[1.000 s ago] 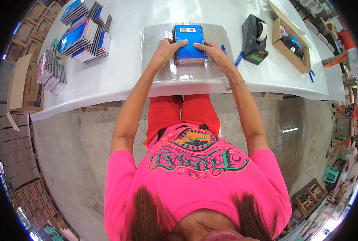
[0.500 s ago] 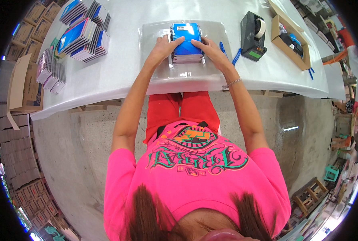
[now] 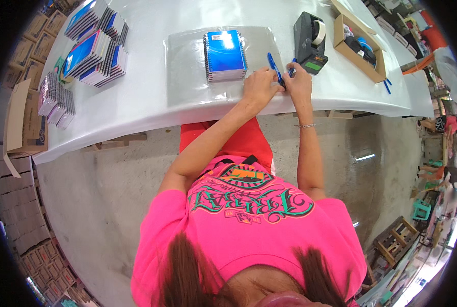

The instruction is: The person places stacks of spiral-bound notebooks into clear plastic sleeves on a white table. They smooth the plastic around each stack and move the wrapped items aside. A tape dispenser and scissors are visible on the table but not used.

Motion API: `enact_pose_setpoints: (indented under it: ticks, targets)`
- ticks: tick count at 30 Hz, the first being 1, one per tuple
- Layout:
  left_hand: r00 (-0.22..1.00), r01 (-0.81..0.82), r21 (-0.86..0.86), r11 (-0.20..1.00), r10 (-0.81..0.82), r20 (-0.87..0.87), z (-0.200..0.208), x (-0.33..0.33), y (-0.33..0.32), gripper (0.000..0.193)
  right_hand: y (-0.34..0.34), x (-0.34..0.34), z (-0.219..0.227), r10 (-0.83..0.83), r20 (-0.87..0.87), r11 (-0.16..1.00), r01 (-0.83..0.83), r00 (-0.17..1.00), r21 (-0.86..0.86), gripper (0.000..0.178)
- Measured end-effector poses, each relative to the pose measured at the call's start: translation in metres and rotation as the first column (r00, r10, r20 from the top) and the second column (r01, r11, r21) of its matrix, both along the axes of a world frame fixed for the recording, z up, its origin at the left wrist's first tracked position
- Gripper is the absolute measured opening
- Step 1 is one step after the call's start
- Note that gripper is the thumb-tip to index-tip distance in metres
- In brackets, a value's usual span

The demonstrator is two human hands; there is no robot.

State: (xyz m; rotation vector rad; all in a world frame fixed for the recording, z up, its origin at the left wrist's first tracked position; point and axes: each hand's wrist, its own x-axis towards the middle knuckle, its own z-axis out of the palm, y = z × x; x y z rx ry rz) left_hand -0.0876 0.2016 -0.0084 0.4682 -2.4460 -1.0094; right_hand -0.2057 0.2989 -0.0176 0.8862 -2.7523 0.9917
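Note:
Two slim blue pens lie close together on the table, right of a stack of spiral notebooks [image 3: 226, 53] with a bright blue top cover. My left hand [image 3: 260, 91] has its fingers closed at the lower end of the left pen [image 3: 273, 65]. My right hand [image 3: 299, 86] pinches the other pen [image 3: 292, 67] between thumb and fingers, its top end showing above them. The fingertips of both hands nearly meet. The notebook stack rests untouched on a clear plastic sheet [image 3: 182, 66].
Stacks of spiral notebooks [image 3: 92, 56] stand at the table's left, beside an open carton [image 3: 26, 120]. Beyond my right hand are a black tape dispenser [image 3: 310, 43] and a cardboard box [image 3: 361, 51] with small items inside. Another blue pen [image 3: 387, 86] lies by the box.
Both hands have let go of the notebook stack and moved right to the two pens, where their fingers have closed. The whole view has shifted slightly.

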Motion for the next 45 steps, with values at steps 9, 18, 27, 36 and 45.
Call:
enact_pose_setpoints:
  ticks: [9, 18, 27, 36, 45]
  targets:
    - [0.992, -0.088, 0.042, 0.995, 0.091, -0.093, -0.007, -0.002, -0.005, 0.016, 0.017, 0.014, 0.051, 0.044, 0.04, 0.965, -0.032, 0.998, -0.262, 0.025]
    - [0.966, 0.011, 0.055, 0.998, 0.003, -0.259, 0.003, 0.009, -0.013, 0.017, 0.028, 0.017, 0.072, -0.001, 0.062, 0.921, 0.025, 0.998, -0.388, 0.023]
    - [0.983, 0.018, 0.182, 0.983, 0.015, -0.181, 0.006, 0.015, -0.011, 0.025, 0.031, 0.019, 0.07, 0.009, 0.06, 0.908, 0.017, 0.998, -0.418, 0.023]
    - [0.981, 0.017, 0.165, 0.986, 0.016, -0.194, 0.006, 0.017, -0.018, 0.027, 0.015, 0.027, 0.05, -0.037, 0.027, 0.953, 0.043, 0.999, -0.299, 0.026]
    - [0.943, -0.111, 0.081, 0.99, 0.131, -0.306, 0.012, 0.02, -0.009, 0.022, 0.008, 0.028, 0.019, -0.074, -0.036, 0.991, 0.078, 0.997, 0.11, 0.02]
